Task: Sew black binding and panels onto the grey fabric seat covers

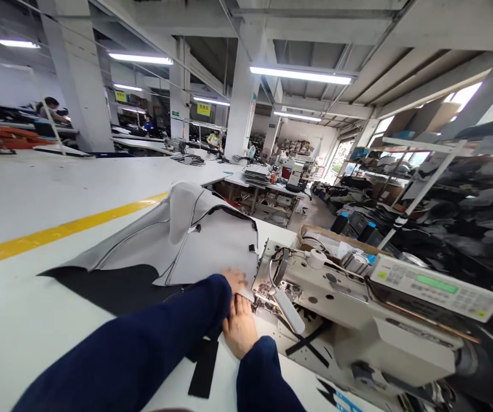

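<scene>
A large grey fabric piece [218,246] with stitched seams, black edging and small black tabs lies on the white table. Part of its black underside [113,286] shows at the left. My left hand [234,280] rests on the grey fabric near its right corner, fingers stretched out and slightly blurred. Just below it, my right hand [241,329] lies flat with fingers extended, at the edge of the fabric. Both hands are beside the needle area of a sewing machine [327,297]. A black strip [204,369] lies below my left forearm.
A control panel [437,286] with a green display sits on the machine. Behind it stands a cardboard box [341,240] of supplies. Yellow tape [70,229] crosses the white table. Dark fabric heaps [456,200] fill the right side. Several people work at distant tables.
</scene>
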The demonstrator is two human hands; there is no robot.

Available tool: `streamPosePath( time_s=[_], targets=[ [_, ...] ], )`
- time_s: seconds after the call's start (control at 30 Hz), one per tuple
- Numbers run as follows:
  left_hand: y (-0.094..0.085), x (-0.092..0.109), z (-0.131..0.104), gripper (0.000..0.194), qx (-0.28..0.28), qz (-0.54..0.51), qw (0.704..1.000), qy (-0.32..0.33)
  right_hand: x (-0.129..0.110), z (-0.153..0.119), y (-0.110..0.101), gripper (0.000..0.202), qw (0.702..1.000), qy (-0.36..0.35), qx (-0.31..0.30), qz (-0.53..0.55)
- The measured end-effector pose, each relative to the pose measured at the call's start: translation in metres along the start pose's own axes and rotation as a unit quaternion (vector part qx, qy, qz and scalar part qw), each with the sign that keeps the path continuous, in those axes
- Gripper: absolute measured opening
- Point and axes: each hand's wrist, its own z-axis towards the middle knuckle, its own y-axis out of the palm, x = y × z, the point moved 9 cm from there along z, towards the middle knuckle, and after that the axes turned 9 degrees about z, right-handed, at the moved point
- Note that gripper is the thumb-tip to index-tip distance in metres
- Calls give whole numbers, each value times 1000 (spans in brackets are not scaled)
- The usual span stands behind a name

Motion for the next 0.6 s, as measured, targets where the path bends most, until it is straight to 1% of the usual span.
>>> streamPosePath(
  time_s=[0.07, 0.1, 0.13, 0.17, 0.2, 0.23, 0.27, 0.37, 0.5, 0.6],
  targets=[
    [-5, -39, -22, 55, 5, 41, 998, -44, 7, 0, 3, 57, 999, 28, -15, 8],
    [-5, -56, -35, 58, 7, 57, 996, -70, 9, 1, 4, 58, 999, 34, -18, 9],
    [-2, -70, -47, 55, 10, 65, 993, -96, 9, 1, 5, 57, 999, 34, -19, 7],
    [3, -79, -59, 47, 11, 65, 991, -119, 8, 1, 4, 57, 999, 32, -17, 3],
    [10, -85, -69, 37, 11, 59, 988, -139, 7, 2, 3, 57, 999, 28, -15, -3],
    [17, -85, -77, 31, 11, 47, 987, -154, 5, 2, 2, 56, 1000, 23, -12, -10],
    [25, -83, -83, 29, 8, 36, 986, -165, 3, 1, 0, 54, 1000, 15, -9, -19],
    [41, -68, -93, 30, -8, 12, 983, -181, -5, 1, -4, 50, 999, -6, -7, -47],
    [46, -52, -101, 33, -39, -16, 981, -187, -6, 3, -5, 46, 997, -22, -17, -65],
    [45, -49, -114, 33, -62, -30, 979, -194, -3, 0, -5, 44, 999, -34, -26, -28]
  ],
)
